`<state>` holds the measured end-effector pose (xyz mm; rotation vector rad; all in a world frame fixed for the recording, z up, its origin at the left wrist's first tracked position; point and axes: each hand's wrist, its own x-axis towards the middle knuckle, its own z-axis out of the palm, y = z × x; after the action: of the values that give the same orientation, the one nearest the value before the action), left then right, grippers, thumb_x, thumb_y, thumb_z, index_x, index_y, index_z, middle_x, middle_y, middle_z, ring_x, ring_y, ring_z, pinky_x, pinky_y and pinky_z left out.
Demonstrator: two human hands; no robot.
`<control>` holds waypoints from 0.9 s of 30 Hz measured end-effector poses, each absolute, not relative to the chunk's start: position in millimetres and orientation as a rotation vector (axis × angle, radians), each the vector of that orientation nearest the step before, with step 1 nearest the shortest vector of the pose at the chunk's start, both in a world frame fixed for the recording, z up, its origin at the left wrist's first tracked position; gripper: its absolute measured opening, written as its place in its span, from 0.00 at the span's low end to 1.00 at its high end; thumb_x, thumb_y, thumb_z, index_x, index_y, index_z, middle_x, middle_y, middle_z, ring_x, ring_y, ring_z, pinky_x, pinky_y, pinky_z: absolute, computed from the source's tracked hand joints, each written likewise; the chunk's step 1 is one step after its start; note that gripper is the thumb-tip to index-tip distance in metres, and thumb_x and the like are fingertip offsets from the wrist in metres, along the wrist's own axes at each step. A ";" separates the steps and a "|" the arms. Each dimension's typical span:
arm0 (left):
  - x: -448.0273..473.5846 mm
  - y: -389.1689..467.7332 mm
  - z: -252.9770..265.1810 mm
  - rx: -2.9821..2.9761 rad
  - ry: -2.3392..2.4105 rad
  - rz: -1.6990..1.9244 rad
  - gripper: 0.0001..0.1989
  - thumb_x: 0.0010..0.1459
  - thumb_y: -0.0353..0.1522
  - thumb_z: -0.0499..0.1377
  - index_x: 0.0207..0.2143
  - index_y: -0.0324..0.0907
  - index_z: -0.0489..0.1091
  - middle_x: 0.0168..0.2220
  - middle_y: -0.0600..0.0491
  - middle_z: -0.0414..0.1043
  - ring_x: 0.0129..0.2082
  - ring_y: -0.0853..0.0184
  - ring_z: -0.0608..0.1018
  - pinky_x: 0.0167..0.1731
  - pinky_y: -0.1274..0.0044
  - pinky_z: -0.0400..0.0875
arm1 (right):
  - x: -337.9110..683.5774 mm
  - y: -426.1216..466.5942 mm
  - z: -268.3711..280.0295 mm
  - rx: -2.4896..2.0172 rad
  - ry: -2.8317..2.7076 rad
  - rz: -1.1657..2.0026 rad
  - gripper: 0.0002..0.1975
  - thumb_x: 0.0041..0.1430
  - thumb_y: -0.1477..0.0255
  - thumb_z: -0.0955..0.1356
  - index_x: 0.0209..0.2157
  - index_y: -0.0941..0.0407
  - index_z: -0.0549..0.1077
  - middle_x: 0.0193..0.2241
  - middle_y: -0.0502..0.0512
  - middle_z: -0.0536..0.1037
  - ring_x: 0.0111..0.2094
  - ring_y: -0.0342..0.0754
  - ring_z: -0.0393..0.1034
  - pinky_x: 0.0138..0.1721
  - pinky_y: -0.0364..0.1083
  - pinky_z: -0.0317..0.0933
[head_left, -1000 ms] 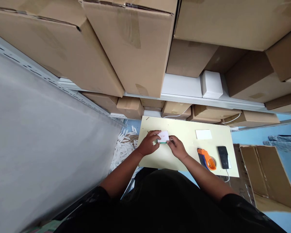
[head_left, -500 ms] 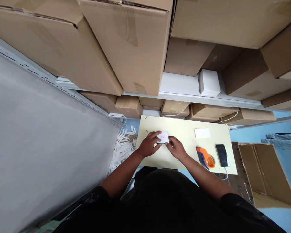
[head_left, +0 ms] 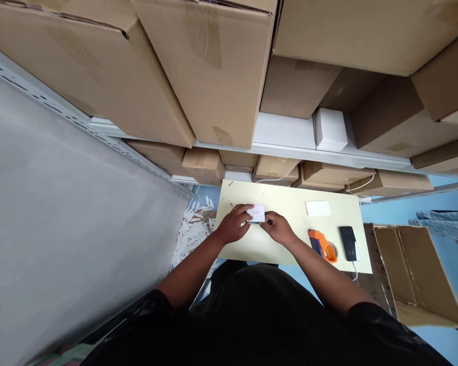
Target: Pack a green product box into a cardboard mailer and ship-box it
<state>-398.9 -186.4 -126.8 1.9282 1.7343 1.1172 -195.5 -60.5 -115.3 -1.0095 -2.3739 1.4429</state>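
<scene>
Head view. A storage aisle is seen from above: tall stacks of cardboard boxes fill the upper frame, set on a pale shelf rail, with a grey wall panel from 7 to 10 o'clock. A blue floor is glimpsed at 3 o'clock. Below the shelf a pale yellow tabletop is placed near frame centre.

A small white card, with faint writing too small to be read, is held low over the tabletop's left half, at about 11 o'clock from the tabletop's middle. Its left edge is pinched by the left hand, whose fingers are curled closed around it; its right edge is gripped by the right hand, likewise closed on it. A thin green edge is glimpsed under the card; what it belongs to cannot be told.

At 3 o'clock from the hands, a white paper slip is laid flat on the tabletop. Nearer the person, at 4 o'clock, an orange tape dispenser is set, with a black phone just beside it on its right, a white cable attached. An open cardboard carton is seen off the table's right end. White paper strips are scattered on the floor at 9 o'clock from the hands.
</scene>
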 end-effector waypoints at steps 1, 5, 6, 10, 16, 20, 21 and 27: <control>-399.1 -186.7 -128.3 1.954 1.729 1.117 0.07 0.63 0.27 0.60 0.41 0.43 0.75 0.62 0.45 0.70 0.62 0.56 0.71 0.59 0.59 0.74 | -195.5 -60.5 -115.0 -1.013 -2.363 1.471 0.12 0.61 0.60 0.70 0.29 0.52 0.70 0.34 0.51 0.76 0.32 0.47 0.69 0.34 0.46 0.62; -398.8 -188.2 -133.7 2.027 1.698 1.136 0.08 0.61 0.26 0.59 0.41 0.43 0.75 0.61 0.44 0.71 0.63 0.55 0.71 0.59 0.58 0.74 | -194.5 -62.5 -118.2 -1.024 -2.333 1.482 0.15 0.64 0.58 0.68 0.28 0.52 0.69 0.33 0.51 0.73 0.32 0.47 0.68 0.35 0.47 0.62; -398.6 -188.7 -134.9 2.047 1.686 1.141 0.08 0.61 0.26 0.60 0.42 0.43 0.75 0.62 0.43 0.70 0.63 0.54 0.71 0.59 0.58 0.74 | -194.1 -63.2 -120.3 -1.041 -2.328 1.462 0.15 0.64 0.58 0.68 0.28 0.52 0.69 0.33 0.51 0.72 0.32 0.47 0.68 0.35 0.47 0.62; -398.2 -191.1 -139.6 2.152 1.652 1.082 0.08 0.64 0.29 0.62 0.45 0.41 0.74 0.65 0.39 0.67 0.65 0.52 0.70 0.60 0.56 0.74 | -192.8 -65.3 -129.5 -1.044 -2.322 1.428 0.14 0.64 0.59 0.68 0.28 0.52 0.68 0.34 0.51 0.71 0.32 0.47 0.67 0.34 0.47 0.63; -394.7 -193.0 -149.0 2.223 1.702 1.065 0.08 0.69 0.26 0.56 0.45 0.39 0.74 0.62 0.40 0.71 0.68 0.54 0.68 0.63 0.57 0.73 | -191.2 -64.0 -138.2 -0.936 -2.377 1.375 0.15 0.66 0.57 0.68 0.31 0.52 0.69 0.37 0.54 0.72 0.36 0.49 0.68 0.38 0.48 0.66; -389.3 -191.8 -154.0 2.209 1.739 1.113 0.08 0.68 0.25 0.56 0.45 0.40 0.74 0.60 0.40 0.72 0.68 0.55 0.68 0.63 0.57 0.73 | -187.7 -67.5 -143.2 -0.988 -2.271 1.514 0.14 0.65 0.57 0.69 0.43 0.52 0.70 0.42 0.55 0.75 0.39 0.50 0.72 0.42 0.51 0.70; -387.6 -191.8 -154.5 2.204 1.753 1.135 0.07 0.68 0.25 0.56 0.45 0.39 0.73 0.60 0.40 0.72 0.68 0.55 0.68 0.63 0.57 0.73 | -187.0 -69.8 -144.2 -0.994 -2.225 1.564 0.17 0.65 0.57 0.69 0.50 0.51 0.69 0.47 0.56 0.75 0.42 0.51 0.74 0.44 0.52 0.71; -374.4 -201.6 -156.9 1.921 1.875 1.322 0.16 0.64 0.27 0.61 0.54 0.43 0.68 0.62 0.40 0.68 0.69 0.52 0.66 0.65 0.54 0.70 | -189.8 -84.3 -147.7 -1.019 -2.246 1.524 0.37 0.61 0.62 0.71 0.68 0.46 0.56 0.63 0.61 0.67 0.50 0.55 0.74 0.49 0.57 0.72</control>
<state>-374.4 -201.6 -156.9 1.9208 1.8748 1.3218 -189.8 -84.3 -147.7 -1.0193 -2.2464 1.5239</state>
